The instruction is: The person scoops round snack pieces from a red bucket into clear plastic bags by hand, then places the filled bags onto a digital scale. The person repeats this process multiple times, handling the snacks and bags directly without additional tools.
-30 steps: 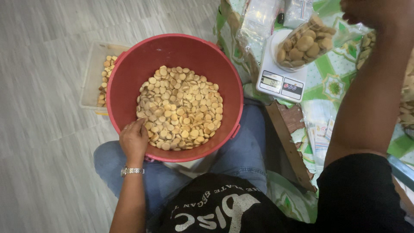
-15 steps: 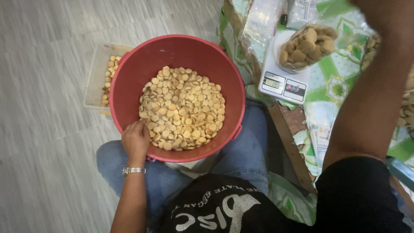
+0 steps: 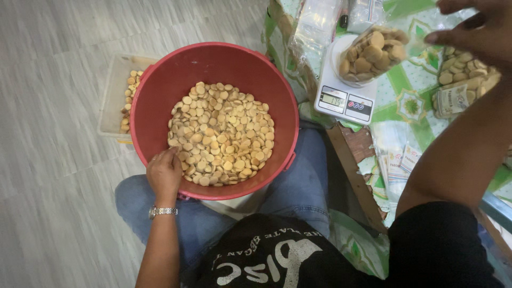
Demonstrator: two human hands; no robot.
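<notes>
Left hand [image 3: 165, 173], fingers curled into the brittle, light biscuits [image 3: 221, 133] in the red bucket [image 3: 160, 80] at frame centre; right hand [image 3: 472, 32], upper right, loosely open above the slippery, crinkly biscuit bag [image 3: 370, 53] on the scale [image 3: 344, 101], best gripped by its neck

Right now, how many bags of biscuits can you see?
2: one clear bag of biscuits sits on the white scale; another filled bag lies on the green tablecloth, partly hidden by the right hand.
</notes>
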